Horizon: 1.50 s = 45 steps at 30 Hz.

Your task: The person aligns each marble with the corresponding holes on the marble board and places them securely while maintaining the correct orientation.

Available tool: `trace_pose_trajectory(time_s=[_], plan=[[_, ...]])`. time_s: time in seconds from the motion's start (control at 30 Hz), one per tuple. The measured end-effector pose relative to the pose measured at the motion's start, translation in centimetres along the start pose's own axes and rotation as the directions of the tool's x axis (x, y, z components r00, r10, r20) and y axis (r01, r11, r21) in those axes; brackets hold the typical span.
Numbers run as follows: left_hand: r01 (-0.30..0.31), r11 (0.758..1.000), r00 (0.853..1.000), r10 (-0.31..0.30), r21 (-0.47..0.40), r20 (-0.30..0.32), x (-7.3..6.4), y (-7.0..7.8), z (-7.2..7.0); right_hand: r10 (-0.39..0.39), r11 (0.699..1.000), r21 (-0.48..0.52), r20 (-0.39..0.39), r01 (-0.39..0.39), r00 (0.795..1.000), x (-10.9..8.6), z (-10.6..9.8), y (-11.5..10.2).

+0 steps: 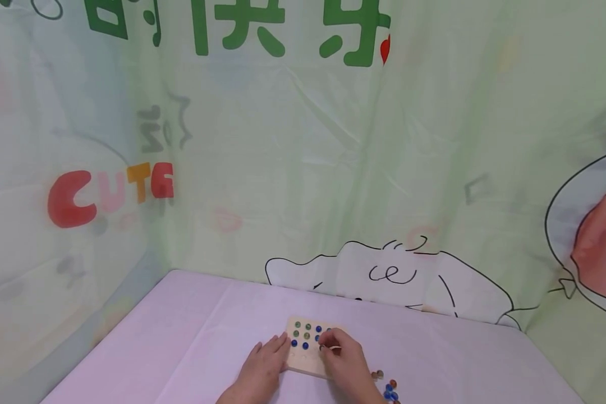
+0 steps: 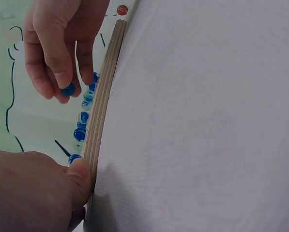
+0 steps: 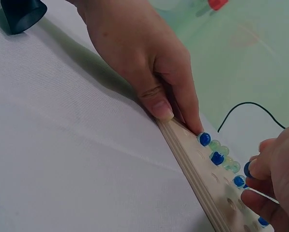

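A pale wooden board (image 1: 307,366) lies on a lilac cloth (image 1: 197,331) in front of me; my right hand (image 1: 347,360) covers part of it, so I cannot tell its longer side. My left hand (image 1: 262,367) lies at its left edge, fingers extended, thumb against the near side. My right hand, closer to the board's right half, hangs above it, pinching a blue marble (image 2: 68,89) between thumb and fingers, apart from the wood. Seated marbles (image 1: 305,345) stand in the far rows; bare holes (image 3: 232,204) lie nearer me. Loose marbles (image 1: 394,396) sit near right, beside the board.
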<state>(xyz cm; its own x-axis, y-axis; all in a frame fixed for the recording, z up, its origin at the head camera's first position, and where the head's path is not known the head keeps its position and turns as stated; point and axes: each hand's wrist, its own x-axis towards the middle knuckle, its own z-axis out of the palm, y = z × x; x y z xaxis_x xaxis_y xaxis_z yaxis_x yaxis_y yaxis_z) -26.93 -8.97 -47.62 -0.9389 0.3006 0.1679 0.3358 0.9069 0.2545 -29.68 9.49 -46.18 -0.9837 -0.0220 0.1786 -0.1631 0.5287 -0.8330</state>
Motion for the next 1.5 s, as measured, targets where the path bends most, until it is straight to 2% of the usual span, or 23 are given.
trace_pose_trajectory(time_s=[0.37, 0.57, 1.0, 1.5], plan=[[0.036, 0.999, 0.999, -0.035, -0.017, 0.042, 0.4, 0.1, -0.1, 0.028, 0.999, -0.024, -0.018, -0.028, 0.999, 0.5, 0.9, 0.3], [0.034, 0.999, 0.998, -0.033, -0.028, 0.045, 0.4, 0.1, 0.0, 0.026, 0.999, -0.023, -0.011, -0.027, 1.0, 0.8, 1.3, 0.6], [-0.004, 1.0, 1.0, 0.004, 0.002, -0.001, 0.0, -0.1, 0.1, -0.046, 0.998, -0.042, -0.045, 0.045, 0.998, 0.8, 1.6, 1.1], [0.013, 1.0, 1.0, -0.013, -0.001, 0.024, 0.1, 0.1, -0.1, -0.068, 0.997, -0.043, -0.046, 0.066, 0.997, 0.5, 1.6, 1.1]])
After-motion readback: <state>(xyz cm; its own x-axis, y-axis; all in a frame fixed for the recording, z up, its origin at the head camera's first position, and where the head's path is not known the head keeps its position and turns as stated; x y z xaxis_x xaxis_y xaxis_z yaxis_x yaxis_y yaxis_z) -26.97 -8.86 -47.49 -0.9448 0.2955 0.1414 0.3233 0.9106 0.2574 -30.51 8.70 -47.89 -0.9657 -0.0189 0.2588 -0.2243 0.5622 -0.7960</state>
